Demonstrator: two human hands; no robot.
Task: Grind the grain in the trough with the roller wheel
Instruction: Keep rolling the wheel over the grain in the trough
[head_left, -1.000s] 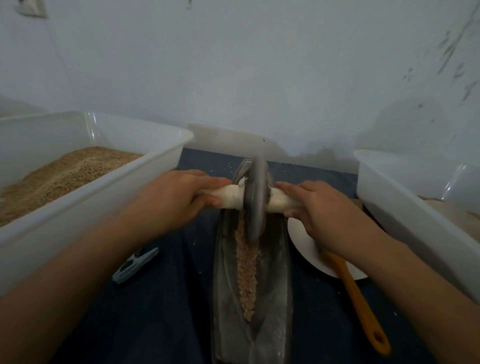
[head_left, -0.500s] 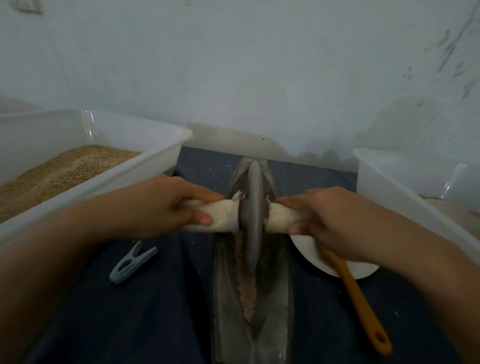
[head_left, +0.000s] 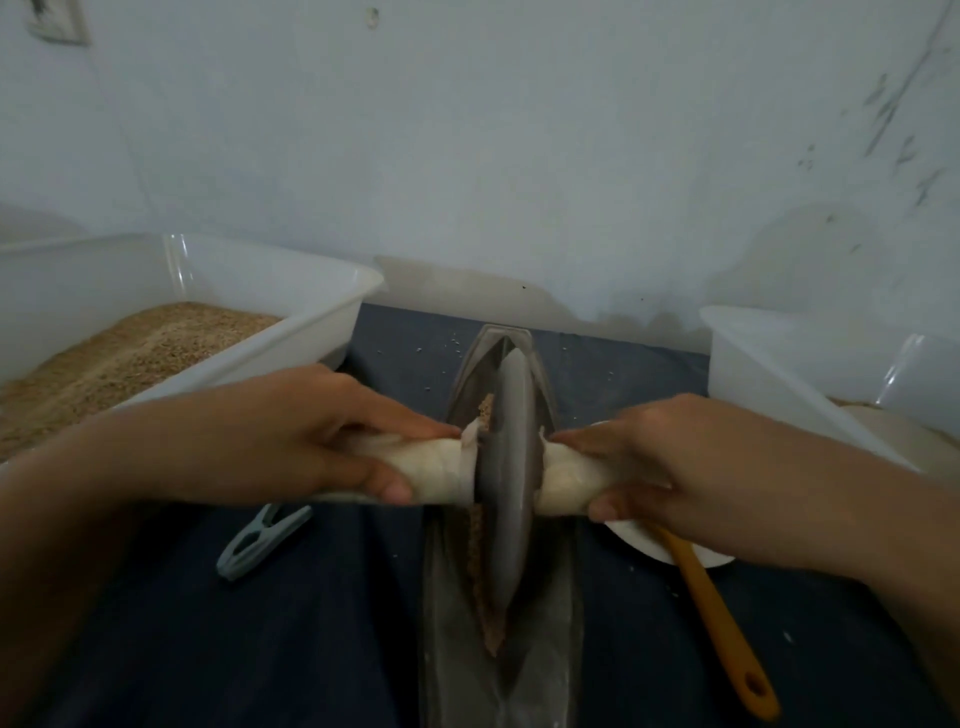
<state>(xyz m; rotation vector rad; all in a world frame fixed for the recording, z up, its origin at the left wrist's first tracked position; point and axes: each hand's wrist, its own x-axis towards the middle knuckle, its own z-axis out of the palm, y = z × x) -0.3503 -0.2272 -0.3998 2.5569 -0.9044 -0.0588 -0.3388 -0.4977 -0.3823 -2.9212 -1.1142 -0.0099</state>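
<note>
— What had changed?
— The roller wheel (head_left: 506, 478), both hands clenched round its handle, had rolled nearer along the trough (head_left: 558, 623).
— Containers?
— The trough held grain (head_left: 475, 551); the left tub (head_left: 322, 322) held more.

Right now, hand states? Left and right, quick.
Left hand: closed, gripping the left end of the roller wheel's cloth-wrapped handle.
Right hand: closed, gripping the right end of the same handle.
</note>
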